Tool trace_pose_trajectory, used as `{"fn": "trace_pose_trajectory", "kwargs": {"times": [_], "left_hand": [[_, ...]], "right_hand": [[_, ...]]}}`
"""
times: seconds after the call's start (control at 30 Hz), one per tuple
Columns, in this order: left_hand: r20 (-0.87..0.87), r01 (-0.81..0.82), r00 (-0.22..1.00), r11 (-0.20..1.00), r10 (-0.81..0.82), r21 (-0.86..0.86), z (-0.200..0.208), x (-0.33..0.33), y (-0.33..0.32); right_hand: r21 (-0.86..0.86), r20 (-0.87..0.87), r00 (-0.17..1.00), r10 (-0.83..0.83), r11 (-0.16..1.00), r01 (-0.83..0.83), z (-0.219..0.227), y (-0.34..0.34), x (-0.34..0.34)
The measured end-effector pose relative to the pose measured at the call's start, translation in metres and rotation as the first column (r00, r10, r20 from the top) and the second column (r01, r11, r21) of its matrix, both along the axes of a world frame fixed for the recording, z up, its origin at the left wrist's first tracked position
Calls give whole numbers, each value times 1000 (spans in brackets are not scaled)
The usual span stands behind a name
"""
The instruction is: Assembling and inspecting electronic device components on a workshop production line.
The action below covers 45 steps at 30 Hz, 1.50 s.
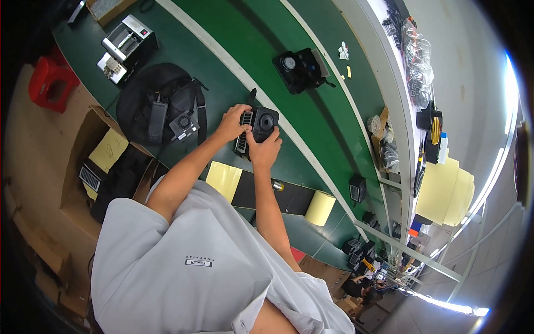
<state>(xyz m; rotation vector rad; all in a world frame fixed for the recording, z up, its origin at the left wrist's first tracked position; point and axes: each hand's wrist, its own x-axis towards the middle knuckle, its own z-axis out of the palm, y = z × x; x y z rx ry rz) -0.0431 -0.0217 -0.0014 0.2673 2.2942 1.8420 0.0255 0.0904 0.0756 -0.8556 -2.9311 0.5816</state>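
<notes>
Both my hands are closed around a black boxy device (267,119) with a round, ringed disc on its face and pale slotted strips along its side. My left hand (235,123) grips the slotted side. My right hand (265,149) holds the near edge, its thumb and fingers on either side of the corner. A dark flap or strap sticks up just beyond the device. Behind the slotted side, a second slotted dark part (241,146) shows partly, below my left hand; whether it belongs to the same device I cannot tell.
On the green bench left lie a black bag (133,106), a dark rectangular block (158,121), a grey fan unit (184,125) and a silver-black machine (129,42). Another black device (302,69) sits on the green belt. Yellow sheets (224,181) and a yellow roll (320,208) are near me.
</notes>
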Motion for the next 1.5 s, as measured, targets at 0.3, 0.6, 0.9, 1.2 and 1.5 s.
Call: {"fn": "trace_pose_trajectory", "kwargs": {"times": [0.3,0.6,0.9,1.2,1.5], "left_hand": [[-658,-64,732,944,-176,-325,18,-44,-18],[-677,-13,558,811,-480,-585,4,-56,-26],[-643,-109,702,845,-307,-523,13,-41,-6],[39,-147,979,829,199,-539,53,9,20],[-122,-65,992,749,-22,-660,32,-18,29]], "right_hand": [[112,-42,981,189,977,-184,-3,17,6],[157,-58,925,375,919,-363,7,21,-12],[218,339,895,290,901,-374,2,21,-62],[-146,12,998,-61,987,62,-36,69,-5],[-196,-141,970,-199,966,170,-60,57,13]]}}
